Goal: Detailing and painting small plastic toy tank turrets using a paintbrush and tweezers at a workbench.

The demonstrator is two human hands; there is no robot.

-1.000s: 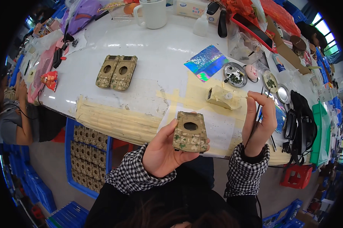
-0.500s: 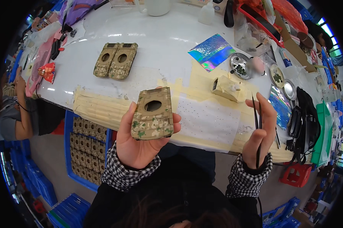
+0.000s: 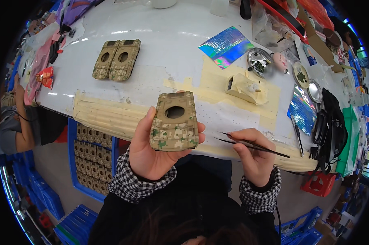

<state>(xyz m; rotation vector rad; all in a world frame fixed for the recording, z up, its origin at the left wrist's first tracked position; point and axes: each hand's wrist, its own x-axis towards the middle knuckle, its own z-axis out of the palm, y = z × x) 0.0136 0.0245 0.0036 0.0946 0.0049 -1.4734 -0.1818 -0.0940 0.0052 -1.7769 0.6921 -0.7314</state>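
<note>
edge of white table [image 3: 168, 47] shows in open gap between left fingers [image 3: 142, 129], half-curled around camouflage-patterned, round-holed shell [image 3: 174, 125], and right fingers [image 3: 251, 134], pinched around slim black tweezers [image 3: 276, 152].

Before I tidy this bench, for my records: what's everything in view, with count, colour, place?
Table: one, white, centre.
Held shell: one, camouflage, left hand.
Tweezers: one pair, black, right hand.
Loose shells: two, camouflage, table's left side.
Shell crate: one, blue, lower left.
Crated shells: many, camouflage, inside it.
Taped block: one, cream, right of centre.
Foil sheets: two, shiny blue, table's right.
Round dishes: three, silvery, table's right.
Packet: one, red, far left.
Tray: one, green, far right.
Edge clutter: uncountable, mixed colours, picture edges.
Hands: two, black-and-white cuffs, lower centre.
</note>
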